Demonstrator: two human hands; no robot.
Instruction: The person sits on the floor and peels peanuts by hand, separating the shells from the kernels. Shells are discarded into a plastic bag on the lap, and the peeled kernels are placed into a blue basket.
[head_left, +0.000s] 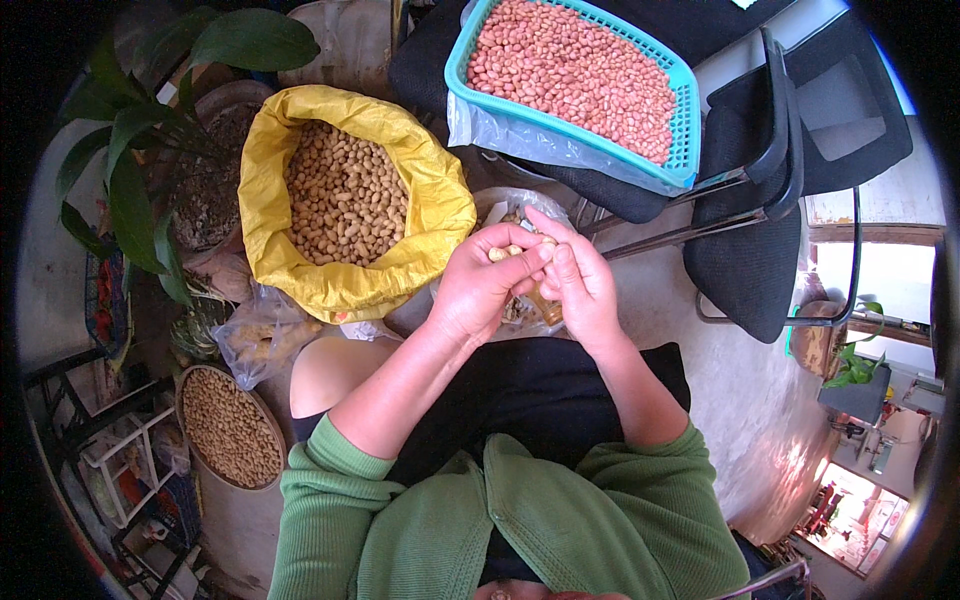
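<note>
My left hand (480, 281) is curled around unshelled peanuts (498, 255), which show between its thumb and fingers. My right hand (583, 281) meets it at the fingertips, and a peanut (550, 241) is pinched between the two. Below the hands lies a plastic-lined container (517, 196) with what look like peanut shells, mostly hidden by my fingers. To the left stands a yellow woven sack (356, 289), its rim rolled down, with unshelled peanuts (349, 199) inside. A turquoise plastic basket (574, 124) beyond my hands holds pink-skinned shelled peanuts (570, 71).
The basket rests on a black chair seat (600, 184), and another black chair (750, 225) is to its right. A potted plant (206, 202), a plastic bag (270, 330) and a round tray of peanuts (281, 424) are on the left. Black cloth (525, 397) covers my lap.
</note>
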